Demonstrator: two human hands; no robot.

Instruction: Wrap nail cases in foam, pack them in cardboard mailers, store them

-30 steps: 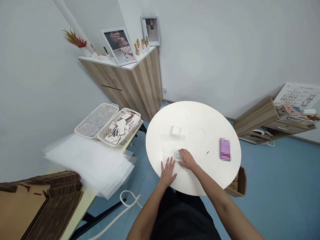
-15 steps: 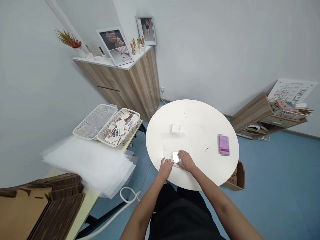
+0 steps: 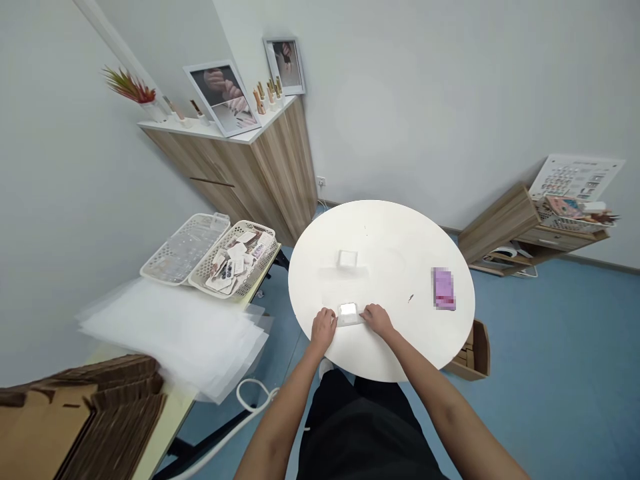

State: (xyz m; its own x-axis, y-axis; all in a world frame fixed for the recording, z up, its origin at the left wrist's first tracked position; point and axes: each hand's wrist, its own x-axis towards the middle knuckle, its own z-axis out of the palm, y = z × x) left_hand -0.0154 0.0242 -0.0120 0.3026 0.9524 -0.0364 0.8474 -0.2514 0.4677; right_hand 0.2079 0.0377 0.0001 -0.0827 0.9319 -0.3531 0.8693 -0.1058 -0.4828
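A small clear plastic packet [image 3: 349, 311] lies near the front edge of the round white table [image 3: 390, 233]. My left hand [image 3: 323, 328] pinches the packet's left end with curled fingers. My right hand [image 3: 377, 319] grips its right end the same way. A second small clear box [image 3: 347, 259] rests on the table farther back, apart from both hands. A pink blurred card [image 3: 443, 288] lies to the right.
Left of the table stand two cream baskets [image 3: 210, 253], one with several small cards, a stack of clear plastic sheets [image 3: 175, 327] and flattened cardboard [image 3: 80, 420]. A wooden cabinet [image 3: 250, 160] is behind; a low shelf [image 3: 530, 227] and a cardboard box [image 3: 473, 353] lie right.
My left hand went from flat and spread on the table to curled at the packet's left end. My right hand slid from on top of the packet to its right end.
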